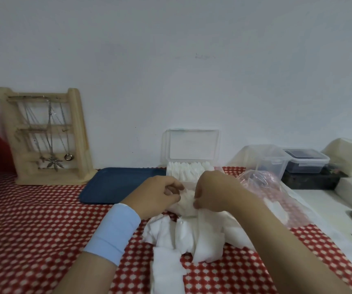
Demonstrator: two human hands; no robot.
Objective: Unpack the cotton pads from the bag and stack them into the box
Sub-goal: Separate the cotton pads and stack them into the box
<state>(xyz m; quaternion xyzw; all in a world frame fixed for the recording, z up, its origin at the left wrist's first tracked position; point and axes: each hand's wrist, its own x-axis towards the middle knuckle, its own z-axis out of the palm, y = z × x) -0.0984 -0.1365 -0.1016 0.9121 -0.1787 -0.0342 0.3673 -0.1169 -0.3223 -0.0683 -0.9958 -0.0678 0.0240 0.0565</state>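
Cotton fills the gap between our hands. Our left hand (pixel 160 194) and our right hand (pixel 211 192) meet just in front of the box (pixel 168 166), and each has its fingers curled and its thumb pinched onto a small clump of cotton pads (pixel 184 203), which we hold a little above the cloth. The box stands at the back with its lid (pixel 192 145) raised, and a row of pads stands on edge inside it. More loose pads (pixel 192 236) lie in a ragged heap on the red spotted tablecloth (pixel 32 209) below our wrists, some overlapping and some fallen toward us. The bag (pixel 260 183), clear and crumpled, lies to the right of our right hand, with what looks like a few pads left inside.

We judge these pads to be nearly weightless, soft and limp, so they would bend and fan out if held by a corner. They probably cling to one another rather than slip, and a hard squeeze would likely crush or fray them. We think the best hold is a light pinch across the flat faces of a squared-up bundle, near its middle, so that its edges line up going into the box.
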